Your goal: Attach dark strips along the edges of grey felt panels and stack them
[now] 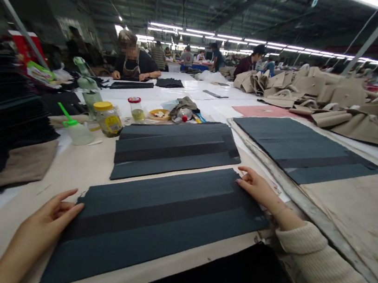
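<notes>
A dark blue-green fabric panel [161, 238] with a blackish band along its length lies flat on the table in front of me. My left hand [50, 215] is at its left end, thumb tip on the edge near the far corner, index finger stretched out and the other fingers loosely bent. At the far right corner, my right hand [256, 187] has thumb and index finger apart, touching the panel's edge. Just beyond lies a stack of similar panels [177, 151]. Farther right, more banded panels [307, 149] are spread on the adjoining surface.
At left stand a tall pile of dark pieces [2, 115], a squeeze bottle with green nozzle [77, 133] and a yellow-lidded jar [109, 121]. A red-lidded jar [137, 110] is behind. Beige bags [342, 100] heap at right. A co-worker [133, 61] works across the table.
</notes>
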{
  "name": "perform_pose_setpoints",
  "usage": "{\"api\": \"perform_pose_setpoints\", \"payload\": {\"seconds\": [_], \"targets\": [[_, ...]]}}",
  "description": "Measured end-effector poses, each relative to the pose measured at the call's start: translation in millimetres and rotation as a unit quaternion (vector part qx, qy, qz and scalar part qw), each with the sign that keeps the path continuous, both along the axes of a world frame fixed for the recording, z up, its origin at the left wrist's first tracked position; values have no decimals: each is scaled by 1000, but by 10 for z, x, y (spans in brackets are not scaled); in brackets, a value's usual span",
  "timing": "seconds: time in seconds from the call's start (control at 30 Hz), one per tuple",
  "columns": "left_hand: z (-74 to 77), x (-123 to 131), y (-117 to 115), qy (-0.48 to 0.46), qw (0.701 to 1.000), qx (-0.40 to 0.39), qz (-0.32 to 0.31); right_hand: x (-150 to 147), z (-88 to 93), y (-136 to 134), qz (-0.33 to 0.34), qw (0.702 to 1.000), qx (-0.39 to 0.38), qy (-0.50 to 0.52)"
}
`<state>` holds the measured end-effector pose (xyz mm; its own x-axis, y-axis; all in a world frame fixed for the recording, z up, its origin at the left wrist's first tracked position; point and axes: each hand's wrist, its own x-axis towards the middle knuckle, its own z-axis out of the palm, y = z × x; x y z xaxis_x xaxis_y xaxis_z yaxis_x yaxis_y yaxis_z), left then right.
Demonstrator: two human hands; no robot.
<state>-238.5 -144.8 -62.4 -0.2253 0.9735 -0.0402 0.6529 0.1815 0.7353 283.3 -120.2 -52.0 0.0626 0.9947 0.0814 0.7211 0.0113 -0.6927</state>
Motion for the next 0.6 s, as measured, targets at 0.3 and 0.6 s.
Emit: {"api": "perform_pose_setpoints", "payload": {"seconds": [0.3,0.6], "targets": [[57,148,-65,87,994,64,-3,116,-175,12,8,999,24,-41],[380,90,-346,159,955,232,90,157,-242,64,14,993,63,-95]]}}
